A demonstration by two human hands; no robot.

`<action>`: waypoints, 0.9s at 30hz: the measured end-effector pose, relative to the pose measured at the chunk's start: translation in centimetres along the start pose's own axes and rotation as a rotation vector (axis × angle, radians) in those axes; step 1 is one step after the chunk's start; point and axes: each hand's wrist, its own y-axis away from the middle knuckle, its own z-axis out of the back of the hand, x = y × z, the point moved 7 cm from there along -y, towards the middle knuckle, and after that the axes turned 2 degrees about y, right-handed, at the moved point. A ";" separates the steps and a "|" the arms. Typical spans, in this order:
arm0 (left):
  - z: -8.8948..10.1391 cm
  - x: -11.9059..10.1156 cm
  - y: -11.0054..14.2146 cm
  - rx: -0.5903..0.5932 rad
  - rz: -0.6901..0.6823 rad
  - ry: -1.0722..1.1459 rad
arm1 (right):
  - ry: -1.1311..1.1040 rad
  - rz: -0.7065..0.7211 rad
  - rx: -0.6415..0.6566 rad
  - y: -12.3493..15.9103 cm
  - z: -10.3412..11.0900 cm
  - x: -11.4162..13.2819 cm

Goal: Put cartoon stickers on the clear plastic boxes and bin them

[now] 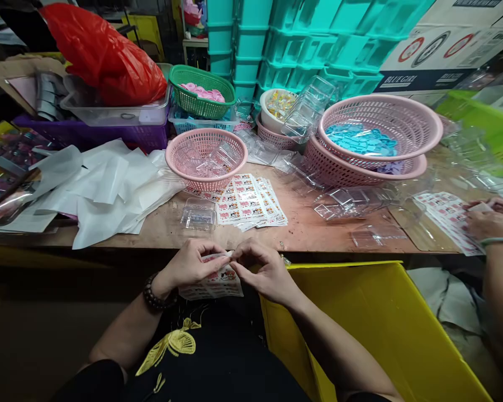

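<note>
Close to my body, just below the table edge, my left hand (pixel 199 261) pinches a sheet of printed stickers (pixel 212 287) that hangs down under the fingers. My right hand (pixel 263 268) meets it, with thumb and fingertips closed together at the sheet's top right corner. A small pale bit shows between the fingertips; whether it is a peeled sticker I cannot tell. Beyond the hands, a pile of sticker sheets (pixel 247 201) lies on the table. Left of the pile sits a clear plastic box (pixel 198 215).
A pink basket (pixel 206 181) of clear pieces stands behind the pile. White sheets (pixel 109 184) lie left. Larger pink baskets (pixel 360 176) and clear trays (pixel 352 202) are right. A yellow box (pixel 352 301) stands beside me. Another person's hands (pixel 492 218) handle sticker sheets at the right.
</note>
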 end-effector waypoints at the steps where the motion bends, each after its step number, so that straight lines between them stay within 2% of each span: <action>1: -0.2 0.3 -0.1 0.022 0.013 0.048 | 0.068 0.046 -0.021 0.1 0.0 0.3; 4: -0.4 1.1 -0.3 0.048 0.071 0.191 | 0.437 0.327 -0.108 0.8 0.0 1.9; 7: -0.3 1.6 -0.6 0.055 0.138 0.257 | 0.734 0.687 -0.085 2.2 -1.0 3.0; 9: -0.4 1.8 -0.6 0.111 0.186 0.300 | 0.728 0.798 0.003 2.8 -1.5 2.7; 12: -1.0 2.5 -0.2 0.247 0.307 0.411 | 0.635 0.830 0.100 2.8 -2.0 2.3; 15: -0.8 3.6 0.4 0.280 0.413 0.551 | 0.720 1.002 0.003 3.3 -2.3 3.9; 17: 0.3 3.9 0.7 0.247 0.395 0.575 | 0.739 1.104 -0.070 3.7 -2.2 5.5; 18: 1.4 3.9 0.8 0.219 0.360 0.547 | 0.688 1.093 -0.097 3.5 -1.9 6.3; 19: 2.6 3.8 1.0 0.190 0.317 0.492 | 0.594 1.023 -0.142 3.0 -1.2 6.8; 20: 4.0 3.6 1.2 0.158 0.271 0.415 | 0.464 0.892 -0.226 2.0 -0.2 7.0; 22: 6.9 3.2 1.8 0.096 0.174 0.217 | 0.136 0.482 -0.405 -0.7 1.8 5.4; 23: 8.2 2.9 2.1 0.070 0.121 0.106 | -0.035 0.242 -0.431 -2.2 1.9 3.6; 25: 9.9 2.4 2.4 0.041 -0.015 -0.110 | -0.325 -0.197 -0.323 -4.8 -0.1 -0.1; 27: 10.4 2.2 2.2 0.009 -0.164 -0.279 | -0.495 -0.485 -0.160 -6.8 -3.0 -2.6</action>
